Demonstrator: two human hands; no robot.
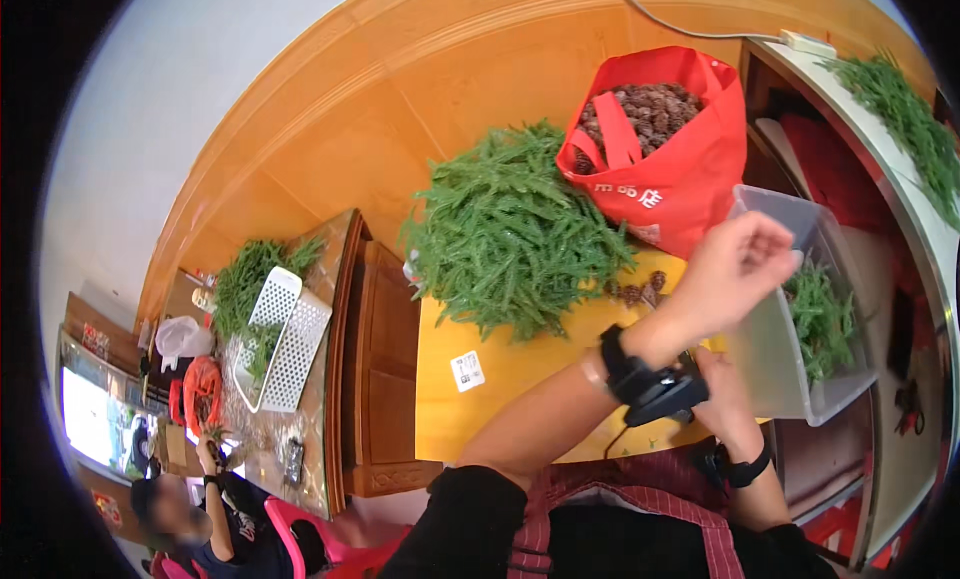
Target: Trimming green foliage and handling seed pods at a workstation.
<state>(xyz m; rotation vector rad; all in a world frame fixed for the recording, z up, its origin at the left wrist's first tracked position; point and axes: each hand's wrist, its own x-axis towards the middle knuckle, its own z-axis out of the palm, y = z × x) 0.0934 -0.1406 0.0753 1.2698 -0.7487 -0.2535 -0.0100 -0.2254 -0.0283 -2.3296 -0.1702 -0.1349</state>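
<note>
My left hand (748, 269) reaches across to the right, at the near rim of a clear plastic bin (775, 349). Its fingers are loosely bent and apart, with nothing seen in them. Green artificial fir sprigs (822, 319) lie inside the bin. Below the left wrist, my right hand (724, 399) is curled close to the bin's side. The left wrist and its black strapped device (655, 384) cover part of it, so what it grips cannot be made out. Small brown pine cones (640, 291) lie on the yellow tabletop (520, 389) beyond my left forearm.
A large heap of green sprigs (515, 229) stands beside a red bag (690, 169) full of pine cones (655, 119). More sprigs (900, 129) rest on the right-hand shelf. At left, a white perforated basket (300, 344) sits on another table, where a person (215, 519) works.
</note>
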